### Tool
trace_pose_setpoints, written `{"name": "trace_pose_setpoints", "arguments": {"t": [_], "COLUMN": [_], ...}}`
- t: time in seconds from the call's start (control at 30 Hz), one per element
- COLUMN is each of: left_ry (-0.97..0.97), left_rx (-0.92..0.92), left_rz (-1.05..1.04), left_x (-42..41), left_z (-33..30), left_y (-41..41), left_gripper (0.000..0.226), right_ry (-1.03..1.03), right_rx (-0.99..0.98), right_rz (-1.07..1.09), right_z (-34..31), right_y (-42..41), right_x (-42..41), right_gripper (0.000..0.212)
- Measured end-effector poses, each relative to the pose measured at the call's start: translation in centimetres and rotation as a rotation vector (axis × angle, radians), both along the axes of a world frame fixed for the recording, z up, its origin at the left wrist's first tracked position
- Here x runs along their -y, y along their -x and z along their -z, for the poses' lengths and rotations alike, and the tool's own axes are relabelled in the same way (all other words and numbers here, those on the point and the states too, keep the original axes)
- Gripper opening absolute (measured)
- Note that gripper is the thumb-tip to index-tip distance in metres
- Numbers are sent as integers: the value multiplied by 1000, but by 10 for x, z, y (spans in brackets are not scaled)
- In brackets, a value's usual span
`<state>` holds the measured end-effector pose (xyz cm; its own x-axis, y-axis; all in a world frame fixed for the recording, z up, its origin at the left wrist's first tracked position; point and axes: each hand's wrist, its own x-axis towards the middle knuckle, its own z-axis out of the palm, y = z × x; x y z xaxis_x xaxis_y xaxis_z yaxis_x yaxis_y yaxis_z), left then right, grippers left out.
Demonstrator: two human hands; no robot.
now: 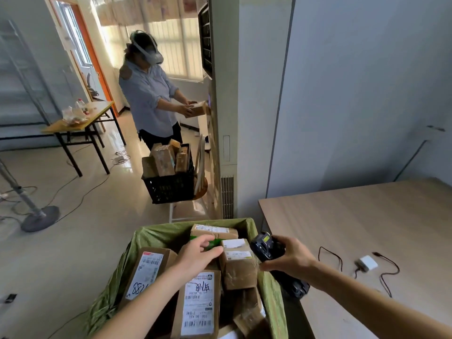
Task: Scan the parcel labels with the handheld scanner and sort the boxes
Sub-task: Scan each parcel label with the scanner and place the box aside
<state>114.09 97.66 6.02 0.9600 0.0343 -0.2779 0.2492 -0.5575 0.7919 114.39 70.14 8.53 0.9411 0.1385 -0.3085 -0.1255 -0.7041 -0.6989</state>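
Step in hand: selecting a parcel for scanning. The green-lined bin [247,227] serves as the reference. Inside it lie several labelled boxes. The left hand [195,256] reaches over its centre, fingers curled onto a green parcel [210,243]; whether the grip is closed cannot be told. Just beside the bin's right rim, the right hand [291,259] grips the handheld scanner [265,247], nose toward the boxes. Next move likely requires lifting one parcel, exposing its label, and aligning the scanner.
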Motion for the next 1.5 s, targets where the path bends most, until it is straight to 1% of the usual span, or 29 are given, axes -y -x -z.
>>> {"name": "trace_pose_setpoints", "arguments": {"t": [0.1, 0.2, 0.4, 0.53, 0.63, 0.77, 0.83, 0.97, 1.07, 1.17, 1.3, 1.4, 1.5], "left_ry": [13, 18, 77, 86, 83, 88, 92, 183, 197, 205, 263, 295, 327], "left_rx": [49, 83, 174, 215, 242, 293, 324, 326, 322, 286, 221, 173, 157], "left_rz": [30, 63, 221, 349, 449, 581, 643, 808, 942, 1095, 1287, 1426, 1543], "left_x": [1, 1, 13, 36, 66, 124, 163, 253, 323, 392, 476, 522, 555], "left_z": [-25, -52, -105, -135, -157, -190, -205, -229, -236, -235, -227, -215, -208], "left_y": [9, 25, 69, 110, 144, 193, 225, 308, 388, 484, 628, 739, 832], "left_gripper": [44, 47, 57, 64, 65, 65, 62, 54, 53, 54, 55, 55, 56], "right_ry": [1, 18, 29, 59, 70, 107, 130, 190, 217, 221, 252, 285, 310], "right_rx": [37, 95, 170, 220, 239, 279, 281, 296, 286, 244, 169, 120, 92], "right_rz": [54, 116, 233, 325, 415, 571, 651, 829, 962, 1114, 1332, 1489, 1618], "right_z": [-25, -53, -111, -143, -165, -193, -205, -224, -231, -233, -227, -222, -218], "right_y": [22, 55, 144, 214, 272, 359, 411, 529, 633, 749, 909, 1016, 1105], "right_x": [14, 24, 26, 28, 41, 82, 108, 162, 200, 232, 263, 274, 281], "right_gripper": [62, 54, 73, 65, 63, 51, 50, 53, 58, 68, 69, 71, 75]}}
